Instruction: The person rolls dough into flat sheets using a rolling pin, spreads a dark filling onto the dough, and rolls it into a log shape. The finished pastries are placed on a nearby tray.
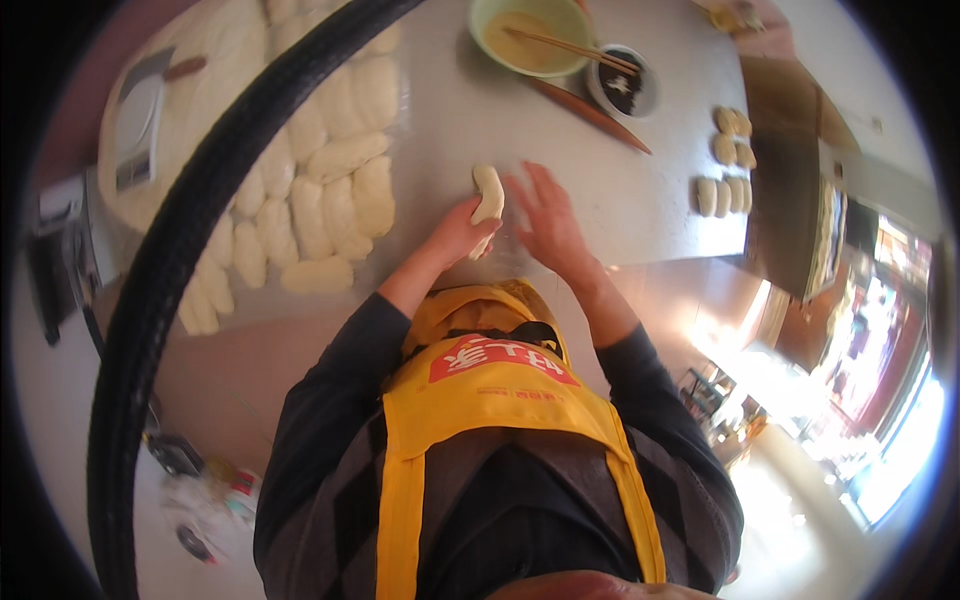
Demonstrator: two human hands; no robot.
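Note:
My left hand [461,232] is closed around the lower half of a pale dough roll [489,191], whose rounded upper end bends up past my thumb. Just right of it, my right hand [547,214] hovers with spread, motion-blurred fingers and nothing in them. Both are above the near part of a smooth grey worktop [450,112]. To the left lie many rows of similar oblong dough pieces [307,217], packed side by side. A black band crossing the picture hides some of them.
A green bowl [480,37] of yellowish mixture holds chopsticks [555,43] reaching over a white bowl [651,94] with dark filling. A tapered wooden rolling pin [592,116] lies below them. Small shaped dough pieces [724,196] sit near the right edge. Upper left are a cleaver [146,67] and a white scale [139,127].

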